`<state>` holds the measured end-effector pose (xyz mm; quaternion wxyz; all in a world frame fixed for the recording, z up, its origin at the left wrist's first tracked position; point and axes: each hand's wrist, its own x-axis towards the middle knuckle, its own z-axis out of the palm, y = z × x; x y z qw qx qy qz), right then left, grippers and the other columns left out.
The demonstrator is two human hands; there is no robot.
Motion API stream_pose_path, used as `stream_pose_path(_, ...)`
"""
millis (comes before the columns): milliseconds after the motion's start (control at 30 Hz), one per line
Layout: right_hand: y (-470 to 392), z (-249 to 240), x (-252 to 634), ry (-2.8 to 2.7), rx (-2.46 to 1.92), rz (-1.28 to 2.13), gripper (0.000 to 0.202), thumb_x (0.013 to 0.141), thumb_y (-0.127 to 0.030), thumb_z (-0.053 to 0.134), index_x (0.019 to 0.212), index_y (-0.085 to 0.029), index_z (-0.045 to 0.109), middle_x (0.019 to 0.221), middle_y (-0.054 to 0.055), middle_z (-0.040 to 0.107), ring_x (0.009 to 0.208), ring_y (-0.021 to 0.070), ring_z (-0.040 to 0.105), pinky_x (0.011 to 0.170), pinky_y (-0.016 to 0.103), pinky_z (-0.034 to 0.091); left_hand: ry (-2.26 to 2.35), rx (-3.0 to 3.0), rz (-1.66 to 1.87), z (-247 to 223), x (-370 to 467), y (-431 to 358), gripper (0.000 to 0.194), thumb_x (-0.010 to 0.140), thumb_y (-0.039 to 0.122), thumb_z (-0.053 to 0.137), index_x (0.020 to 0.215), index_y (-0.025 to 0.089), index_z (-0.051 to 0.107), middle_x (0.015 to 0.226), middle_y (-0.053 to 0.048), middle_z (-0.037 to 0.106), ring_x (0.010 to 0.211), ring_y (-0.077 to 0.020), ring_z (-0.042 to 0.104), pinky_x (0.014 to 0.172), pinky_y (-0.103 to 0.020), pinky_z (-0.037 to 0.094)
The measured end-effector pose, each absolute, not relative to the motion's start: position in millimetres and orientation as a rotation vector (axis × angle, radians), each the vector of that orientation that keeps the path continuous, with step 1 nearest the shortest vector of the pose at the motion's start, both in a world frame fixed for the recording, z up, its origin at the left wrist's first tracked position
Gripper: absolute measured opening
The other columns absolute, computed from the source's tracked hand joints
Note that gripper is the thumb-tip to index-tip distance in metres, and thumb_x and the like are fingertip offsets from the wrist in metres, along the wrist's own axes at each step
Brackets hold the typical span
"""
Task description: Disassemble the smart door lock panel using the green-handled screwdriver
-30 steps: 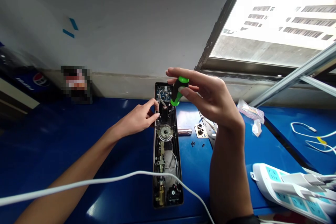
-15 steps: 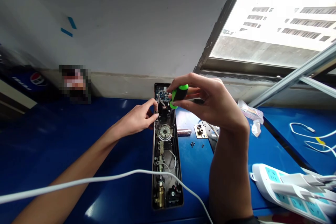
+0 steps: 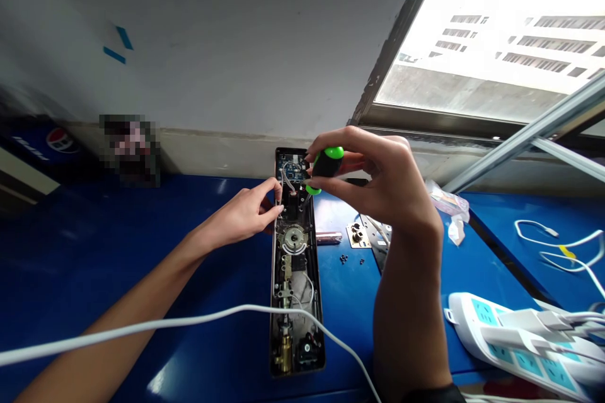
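Note:
A long black open housing (image 3: 293, 277) lies lengthwise on the blue table, with a circuit board (image 3: 289, 167), a round metal part (image 3: 293, 239) and a brass cylinder (image 3: 285, 352) inside. My right hand (image 3: 368, 176) grips a green and black screwdriver (image 3: 329, 162) over the upper right part of the housing; its shaft points down inside. My left hand (image 3: 258, 208) pinches at the housing's upper left edge, thumb and forefinger close together; whatever lies between the fingertips is too small to make out.
Right of the housing lie a reddish cylinder (image 3: 329, 238), a metal plate (image 3: 358, 235) and several small screws (image 3: 343, 259). A white cable (image 3: 198, 320) crosses in front. A power strip (image 3: 524, 346) with plugs and a plastic bag (image 3: 447, 200) lie farther right.
The whole view has shifted slightly. The screwdriver handle leans a little more to the right; both hands keep their places at the housing.

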<state>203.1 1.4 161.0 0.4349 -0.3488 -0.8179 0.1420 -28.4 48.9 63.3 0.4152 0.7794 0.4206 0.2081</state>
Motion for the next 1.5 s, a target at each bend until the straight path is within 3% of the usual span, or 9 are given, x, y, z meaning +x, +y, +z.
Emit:
stream_pose_path(133, 0.4, 162.4, 194.9, -2.031, -0.740, 0.454, 0.030, 0.089, -0.009, 0.071, 0.117, -0.021, 0.069, 0.115, 0.003, 0.074, 0.103, 0.0183, 0.074, 0.090, 0.034, 0.067, 1.047, 1.898, 0.527, 62.2, -28.2, 50.1, 0.019, 0.095, 0.041, 0.060, 0.102, 0.028, 0.049, 0.075, 0.004, 0.074, 0.065, -0.0220, 0.076, 0.060, -0.029, 0.061)
stream_pose_path(733, 9.9, 156.3, 186.2, -2.058, -0.727, 0.497, 0.028, 0.090, -0.016, 0.069, 0.118, -0.023, 0.069, 0.116, 0.001, 0.074, 0.105, 0.0183, 0.074, 0.091, 0.034, 0.067, 1.065, 1.902, 0.538, 55.2, -30.1, 52.9, 0.025, 0.094, 0.046, 0.060, 0.110, 0.028, 0.054, 0.082, 0.000, 0.076, 0.066, -0.0236, 0.077, 0.059, -0.029, 0.059)
stream_pose_path(1100, 3.4, 160.8, 189.8, -2.186, -0.635, 0.634, 0.062, 0.085, 0.001, 0.055, 0.141, -0.024, 0.059, 0.144, 0.004, 0.065, 0.131, 0.0244, 0.065, 0.110, 0.040, 0.058, 1.053, 1.900, 0.550, 58.6, -28.0, 50.9, 0.024, 0.095, 0.046, 0.058, 0.111, 0.028, 0.053, 0.080, 0.001, 0.075, 0.067, -0.0232, 0.076, 0.063, -0.031, 0.061)
stream_pose_path(1300, 5.5, 158.9, 181.6, -2.143, -0.703, 0.583, 0.054, 0.090, -0.003, 0.053, 0.138, -0.028, 0.059, 0.139, 0.003, 0.067, 0.128, 0.0219, 0.066, 0.107, 0.038, 0.059, 1.062, 1.920, 0.558, 55.1, -28.3, 52.6, 0.023, 0.095, 0.046, 0.058, 0.108, 0.028, 0.054, 0.078, 0.001, 0.075, 0.067, -0.0237, 0.076, 0.061, -0.031, 0.060)
stream_pose_path(1500, 9.9, 156.2, 175.9, -2.076, -0.738, 0.533, 0.033, 0.093, -0.010, 0.062, 0.123, -0.024, 0.065, 0.127, 0.002, 0.072, 0.115, 0.0183, 0.070, 0.098, 0.033, 0.062, 1.093, 1.947, 0.559, 50.2, -30.0, 54.2, 0.021, 0.097, 0.046, 0.059, 0.101, 0.027, 0.053, 0.079, 0.001, 0.076, 0.068, -0.0233, 0.077, 0.061, -0.030, 0.059)
